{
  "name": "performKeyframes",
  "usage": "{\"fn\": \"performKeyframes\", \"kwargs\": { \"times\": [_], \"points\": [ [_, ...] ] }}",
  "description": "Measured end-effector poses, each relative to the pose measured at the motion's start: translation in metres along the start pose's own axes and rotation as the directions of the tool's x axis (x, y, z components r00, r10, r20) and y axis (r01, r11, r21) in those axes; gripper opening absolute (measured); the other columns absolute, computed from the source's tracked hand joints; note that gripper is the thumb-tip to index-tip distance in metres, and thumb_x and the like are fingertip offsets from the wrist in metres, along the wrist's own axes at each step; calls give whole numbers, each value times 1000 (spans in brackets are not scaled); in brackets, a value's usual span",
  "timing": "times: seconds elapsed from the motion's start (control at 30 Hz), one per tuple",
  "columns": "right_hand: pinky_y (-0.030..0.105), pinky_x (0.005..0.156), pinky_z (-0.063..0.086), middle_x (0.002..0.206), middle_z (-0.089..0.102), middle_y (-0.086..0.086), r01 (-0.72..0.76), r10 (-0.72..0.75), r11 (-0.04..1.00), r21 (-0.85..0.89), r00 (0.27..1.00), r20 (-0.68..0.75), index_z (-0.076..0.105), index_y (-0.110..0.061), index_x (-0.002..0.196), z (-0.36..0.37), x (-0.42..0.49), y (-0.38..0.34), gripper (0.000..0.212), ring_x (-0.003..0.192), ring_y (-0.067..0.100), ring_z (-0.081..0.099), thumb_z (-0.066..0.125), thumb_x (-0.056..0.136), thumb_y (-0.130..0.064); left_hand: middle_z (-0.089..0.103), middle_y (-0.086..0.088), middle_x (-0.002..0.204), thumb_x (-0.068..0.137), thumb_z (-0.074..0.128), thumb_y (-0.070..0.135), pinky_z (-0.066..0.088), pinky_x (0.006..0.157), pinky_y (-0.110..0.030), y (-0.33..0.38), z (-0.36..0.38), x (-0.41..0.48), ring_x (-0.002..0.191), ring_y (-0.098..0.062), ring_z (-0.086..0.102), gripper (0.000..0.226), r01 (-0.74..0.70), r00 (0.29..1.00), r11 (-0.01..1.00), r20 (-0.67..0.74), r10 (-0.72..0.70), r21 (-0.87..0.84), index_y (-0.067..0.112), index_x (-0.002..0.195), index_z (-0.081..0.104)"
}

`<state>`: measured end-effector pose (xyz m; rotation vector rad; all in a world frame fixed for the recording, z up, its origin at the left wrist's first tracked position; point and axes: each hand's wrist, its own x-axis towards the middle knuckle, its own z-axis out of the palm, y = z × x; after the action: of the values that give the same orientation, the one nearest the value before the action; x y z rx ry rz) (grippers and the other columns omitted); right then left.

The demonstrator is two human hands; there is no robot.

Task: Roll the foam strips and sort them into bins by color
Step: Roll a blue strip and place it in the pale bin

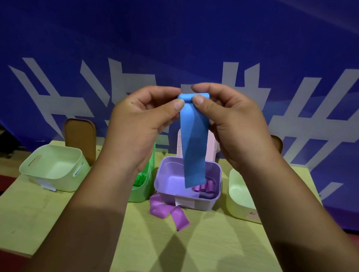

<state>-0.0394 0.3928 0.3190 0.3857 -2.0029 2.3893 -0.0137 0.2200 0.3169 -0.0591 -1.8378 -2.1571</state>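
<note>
Blue foam strip [195,147]: held in the air above the table [204,253], in front of the row of bins. Its top end is curled into a small roll and the rest hangs straight down, the lower end dangling in front of the purple bin [163,179].

Left hand [139,119]: thumb and forefinger pinch the left end of the roll. Right hand [228,119]: thumb in front and fingers behind, clamped on the right part of the roll. Both grips are closed on the strip.

Purple bin: holds several purple rolls [206,188] along its right side; a pink lid [210,146] stands upright behind it. Loose purple strips [168,212] lie on the table just in front of it, touching its base.

Green bin [144,190]: left of the purple one, partly hidden by the left wrist, with green rolls [139,179] inside.

Pale bin [54,178] at far left, a brown lid [80,138] upright behind it. Second pale bin [238,203] at right, partly covered by the right forearm.

Blue banner [187,34] with white marks fills the background
</note>
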Motion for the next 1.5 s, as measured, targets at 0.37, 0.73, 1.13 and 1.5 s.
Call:
{"fn": "performKeyframes", "kwargs": {
  "times": [0.37,0.73,1.13,1.5],
  "points": [
    [53,101,56,103,79,6,42,-42,999,11,999,-10,76,-19,113,-9,-1,2,20,104,27,75,71,99,-7,81,-7,100,98,76,3,62,90,-33,0,7,-3,100,-23,78,18,55,998,998,2,-55,12,14,112,78],
    [42,96,60,96,78,-4,25,-24,999,46,999,-29,75,-17,111,-21,-6,1,18,99,19,74,71,99,-4,81,-10,102,98,77,6,63,85,-33,-6,21,-5,92,-25,78,16,35,999,998,-36,-33,58,11,113,79],
    [24,81,58,101,76,3,38,-40,999,-32,997,-59,73,-18,119,-28,-9,-6,25,95,12,73,73,97,-6,81,-5,97,96,81,13,66,90,-42,-8,30,1,93,-25,79,12,-10,999,987,-42,16,160,19,106,82],
    [22,75,59,102,74,10,-9,-3,992,-125,996,-93,75,-23,108,-25,-13,-6,10,83,2,71,73,99,-20,82,-6,105,92,83,8,63,92,-41,-20,25,10,105,-28,79,20,-41,999,990,-9,42,132,25,103,83]
  ]
}}
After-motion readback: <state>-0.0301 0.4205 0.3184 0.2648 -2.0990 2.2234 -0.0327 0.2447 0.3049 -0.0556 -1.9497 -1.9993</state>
